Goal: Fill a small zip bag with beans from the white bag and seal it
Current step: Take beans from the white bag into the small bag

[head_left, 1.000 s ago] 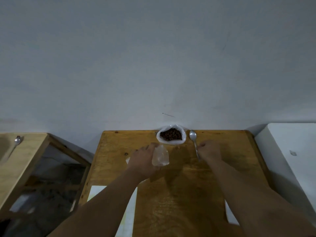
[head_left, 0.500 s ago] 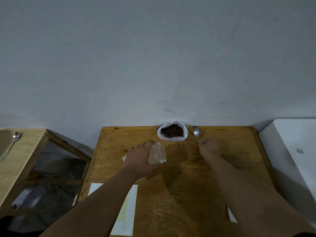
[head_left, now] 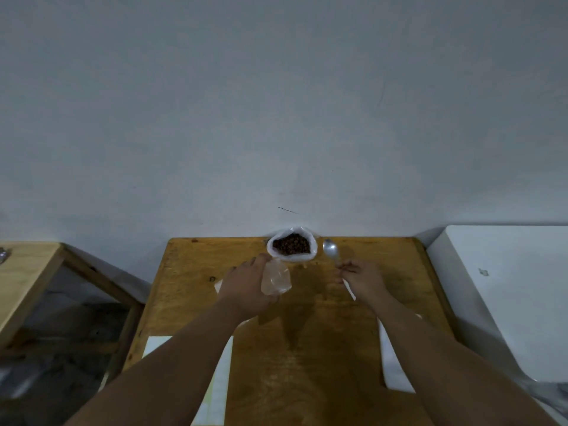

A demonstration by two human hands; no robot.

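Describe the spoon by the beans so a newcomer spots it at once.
On the middle wooden table, go to the far edge by the wall, where the white bag of dark beans sits. Just right of it is the spoon, handle pinched in the right hand. It is the only metal thing there; the left hand holds a clear zip bag.
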